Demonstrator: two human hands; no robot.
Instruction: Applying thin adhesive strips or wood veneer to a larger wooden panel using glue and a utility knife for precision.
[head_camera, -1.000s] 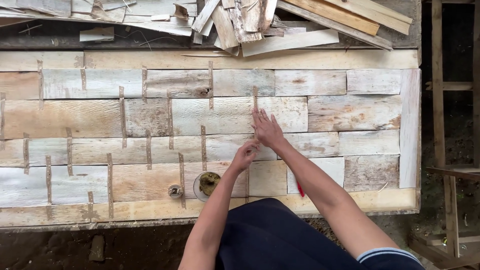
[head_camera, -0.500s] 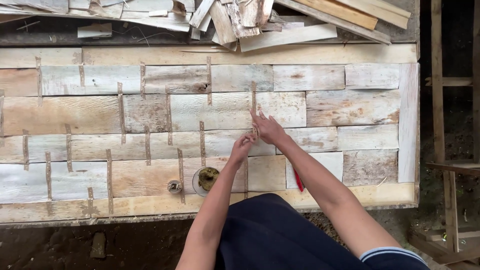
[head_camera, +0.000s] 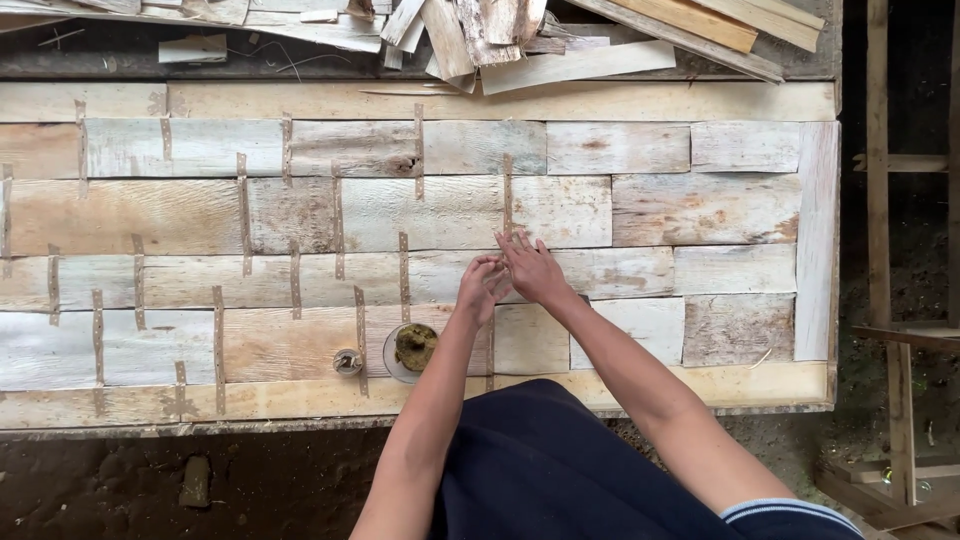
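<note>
A large panel of pale wood veneer pieces lies flat before me, its seams covered by thin brown tape strips. My right hand rests on the panel with its fingers spread, just below the lower end of one vertical strip. Touching its fingertips from the left is my left hand, fingers curled; whether it pinches anything is hidden. A small round bowl holding a greenish-brown lump sits near my left forearm, and a small tape roll lies to its left.
Loose wood offcuts and slats are piled along the far edge of the panel. A wooden frame stands to the right. Dark dirt ground lies below the near edge. My dark clothing fills the lower middle.
My left hand has moved up from near the bowl to meet the right hand's fingertips. The right hand has stayed at about the same spot on the seam.
</note>
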